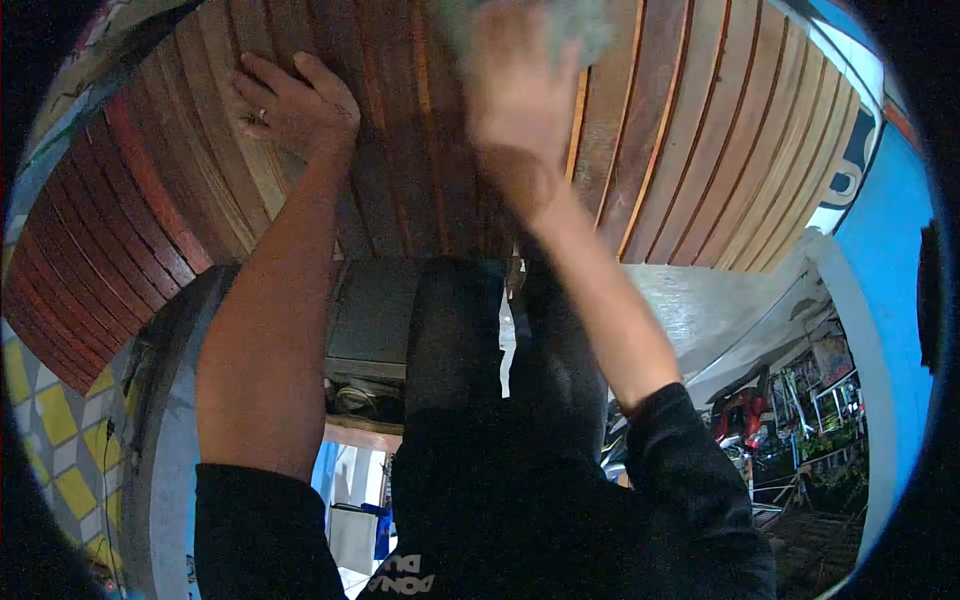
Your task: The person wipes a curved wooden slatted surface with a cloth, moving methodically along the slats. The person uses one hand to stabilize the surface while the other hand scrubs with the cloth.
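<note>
A slatted wooden surface (pixel 640 130) with brown boards and narrow gaps spans the upper part of the head view. On its left side rests my left hand (pixel 295 108), its fingers apart, a ring on one of them and nothing in its grasp. My right hand (pixel 520 95) is smeared by motion at the top, right of the middle. Beneath and around its fingers shows a pale green cloth (pixel 592 28), pressed against the slats. Blur hides how the fingers hold the cloth, and the upper picture edge cuts part of it off.
Another slatted panel (pixel 95 240), darker and redder, stands at the left above yellow, grey and white patterned tiles (pixel 60 415). A blue wall (pixel 890 240) rises on the right. At the lower right lie a red object (pixel 740 418) and cluttered racks (pixel 825 400).
</note>
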The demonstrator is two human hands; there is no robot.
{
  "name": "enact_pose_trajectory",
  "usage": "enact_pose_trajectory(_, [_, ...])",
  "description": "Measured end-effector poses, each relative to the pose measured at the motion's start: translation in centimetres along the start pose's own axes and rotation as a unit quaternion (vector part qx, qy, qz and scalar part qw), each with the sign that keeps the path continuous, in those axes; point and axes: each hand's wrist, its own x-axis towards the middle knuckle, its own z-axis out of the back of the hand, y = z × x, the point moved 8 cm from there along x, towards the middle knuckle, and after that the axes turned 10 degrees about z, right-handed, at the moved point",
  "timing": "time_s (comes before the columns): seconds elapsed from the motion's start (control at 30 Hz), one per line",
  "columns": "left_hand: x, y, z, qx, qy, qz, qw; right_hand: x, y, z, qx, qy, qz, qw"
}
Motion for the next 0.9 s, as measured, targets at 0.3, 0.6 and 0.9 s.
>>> enact_pose_trajectory(0.3, [0.3,0.1,-0.1,0.009,-0.005,-0.008,1.0,-16.1,-3.2,3.2,0.003,0.094,-0.125,0.988])
enact_pose_trajectory(0.6, [-0.2,0.1,0.0,0.02,-0.01,-0.017,1.0,-13.3,7.7,-0.1,0.222,0.074,0.041,0.971])
enact_pose_trajectory(0.9, [0.4,0.2,0.3,0.011,-0.01,0.026,1.0,-15.2,-4.9,3.9,-0.007,-0.004,-0.217,0.976])
